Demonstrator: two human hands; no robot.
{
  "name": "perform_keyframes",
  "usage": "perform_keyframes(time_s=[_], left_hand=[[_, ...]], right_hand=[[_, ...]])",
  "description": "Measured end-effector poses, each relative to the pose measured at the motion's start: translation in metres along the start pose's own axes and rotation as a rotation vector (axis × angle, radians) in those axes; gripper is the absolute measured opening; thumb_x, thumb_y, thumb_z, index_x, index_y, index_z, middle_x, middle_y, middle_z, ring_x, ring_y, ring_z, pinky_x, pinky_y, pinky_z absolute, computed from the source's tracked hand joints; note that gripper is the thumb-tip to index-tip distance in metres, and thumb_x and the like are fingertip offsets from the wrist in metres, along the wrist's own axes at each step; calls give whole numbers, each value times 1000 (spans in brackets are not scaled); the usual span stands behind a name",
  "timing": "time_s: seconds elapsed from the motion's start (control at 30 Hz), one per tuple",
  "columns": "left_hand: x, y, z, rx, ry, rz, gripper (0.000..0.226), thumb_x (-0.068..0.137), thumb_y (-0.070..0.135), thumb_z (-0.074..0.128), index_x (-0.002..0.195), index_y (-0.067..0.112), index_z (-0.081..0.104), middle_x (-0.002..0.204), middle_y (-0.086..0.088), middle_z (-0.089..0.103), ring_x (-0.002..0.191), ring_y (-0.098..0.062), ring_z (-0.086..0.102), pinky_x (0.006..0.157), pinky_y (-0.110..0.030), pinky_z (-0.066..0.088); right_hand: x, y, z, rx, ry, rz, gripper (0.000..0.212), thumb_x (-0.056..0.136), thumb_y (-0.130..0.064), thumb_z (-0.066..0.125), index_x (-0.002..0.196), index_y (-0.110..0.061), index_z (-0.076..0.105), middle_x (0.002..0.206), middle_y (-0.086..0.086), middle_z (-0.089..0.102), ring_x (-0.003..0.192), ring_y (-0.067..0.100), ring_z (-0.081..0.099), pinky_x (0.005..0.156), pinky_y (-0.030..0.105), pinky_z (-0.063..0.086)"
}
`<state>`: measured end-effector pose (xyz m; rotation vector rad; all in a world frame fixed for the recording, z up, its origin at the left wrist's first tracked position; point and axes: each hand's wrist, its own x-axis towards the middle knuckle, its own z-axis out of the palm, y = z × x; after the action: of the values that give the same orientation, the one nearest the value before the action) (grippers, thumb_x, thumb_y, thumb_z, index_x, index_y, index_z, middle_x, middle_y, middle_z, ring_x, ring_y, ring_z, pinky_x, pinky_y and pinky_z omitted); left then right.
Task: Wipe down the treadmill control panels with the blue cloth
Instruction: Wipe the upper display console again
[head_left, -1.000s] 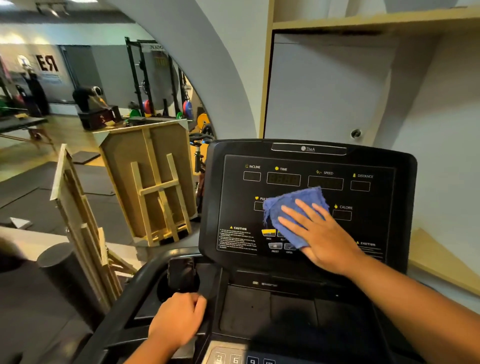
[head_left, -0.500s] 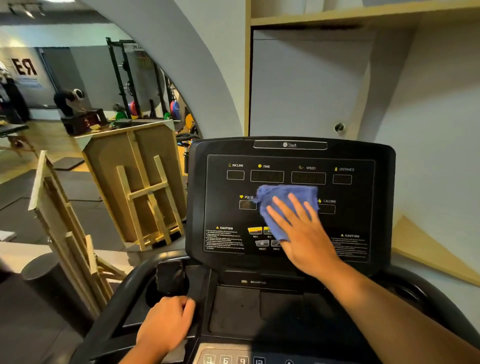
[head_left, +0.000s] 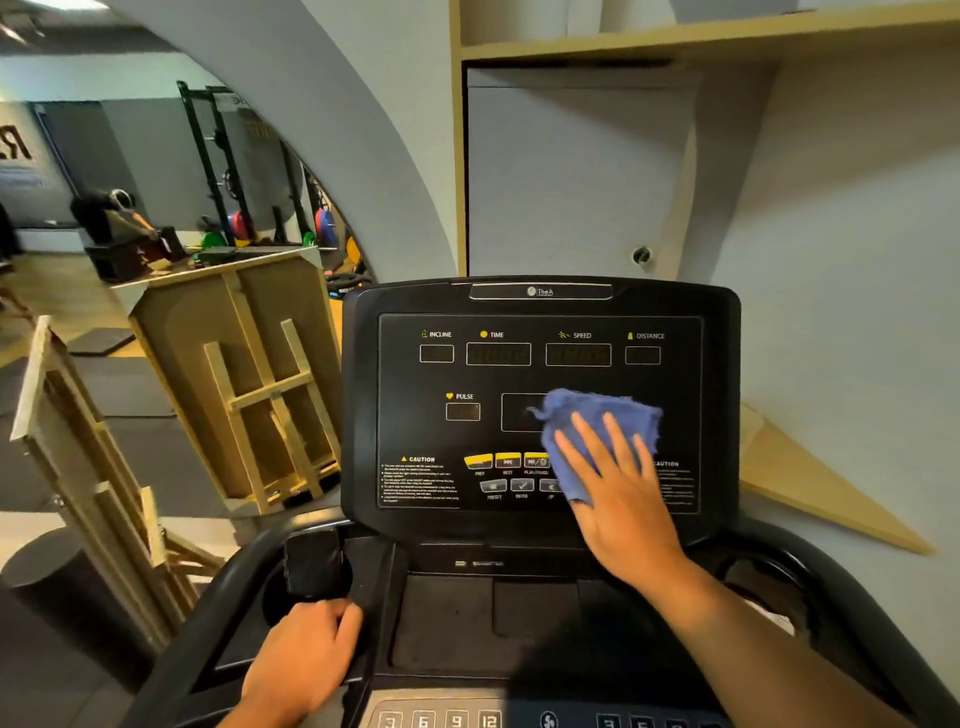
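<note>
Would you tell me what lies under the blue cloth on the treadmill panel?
The blue cloth, pressed flat by the right hand, covers the control panel right of PULSE. Labels and buttons beneath it are hidden.

The right hand (head_left: 618, 499) lies flat with fingers straight and spread, its arm reaching forward, while the left hand (head_left: 298, 660) sits low with fingers curled.

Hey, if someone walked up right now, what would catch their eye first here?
The blue cloth, pressed flat by the right hand against the right half of the black treadmill control panel. Next, the left hand gripping the left handrail, and the wooden frames leaning at left.
</note>
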<state>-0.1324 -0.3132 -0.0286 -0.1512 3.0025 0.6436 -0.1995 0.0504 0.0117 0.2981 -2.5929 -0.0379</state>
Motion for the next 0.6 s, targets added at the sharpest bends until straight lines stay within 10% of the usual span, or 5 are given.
perform_keyframes(time_s=[0.27, 0.47, 0.6], left_hand=[[-4, 2, 0, -8, -7, -2, 45, 100, 40, 41, 65, 23, 63, 69, 7, 65, 69, -8, 60, 67, -32, 47], [0, 1, 0, 5, -23, -3, 43, 101, 41, 40, 73, 26, 69, 78, 7, 69, 74, -7, 62, 71, -31, 49], [2, -1, 0, -1, -16, 0, 45, 100, 43, 39, 72, 25, 69, 77, 7, 69, 73, -6, 62, 69, -30, 48]], right_hand=[[-15, -4, 8, -3, -48, -144, 72, 90, -38, 47, 158, -30, 26, 168, 0, 16, 155, 31, 6, 121, 56, 11], [-18, 62, -11, 36, 44, 269, 73, 97, -33, 46, 161, -27, 12, 169, 5, 6, 155, 32, -3, 123, 57, 10], [-77, 31, 14, 1, -45, 100, 81, 89, -39, 42, 161, -26, 8, 167, 9, 17, 154, 39, 3, 117, 61, 17]])
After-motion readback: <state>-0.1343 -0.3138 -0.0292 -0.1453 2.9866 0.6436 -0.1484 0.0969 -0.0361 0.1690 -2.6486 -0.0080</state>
